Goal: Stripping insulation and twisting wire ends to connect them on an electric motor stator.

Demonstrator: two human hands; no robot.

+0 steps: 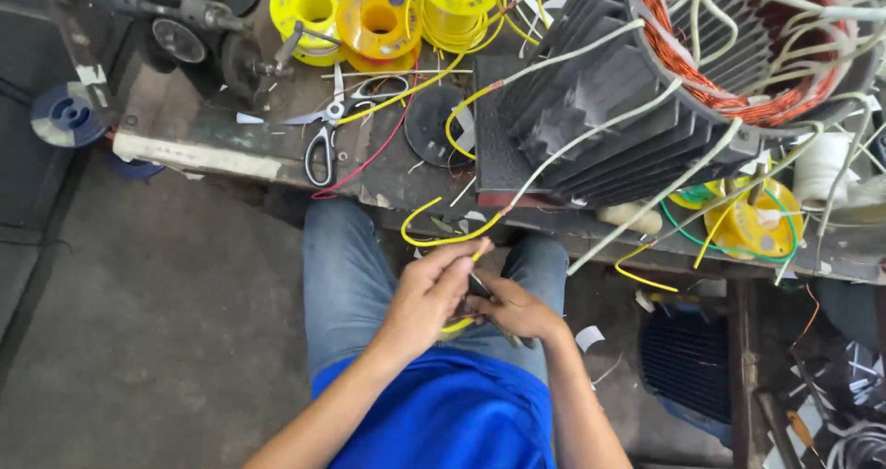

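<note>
The yellow sleeved wire is pinched between thumb and fingertips of the left hand, just below the front edge of the workbench — over the lap. The right hand is closed around a small dark tool, touching the left. On the workbench, above the hands, the finned motor stator is seen; left of it, scissors — and yellow spools behind.

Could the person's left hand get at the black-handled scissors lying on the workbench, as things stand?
Probably yes. The black-handled scissors lie uncovered near the front edge of the workbench, above the left knee, with only a thin red wire beside them. But the left hand is pinching a yellow wire and would need to release it.
</note>
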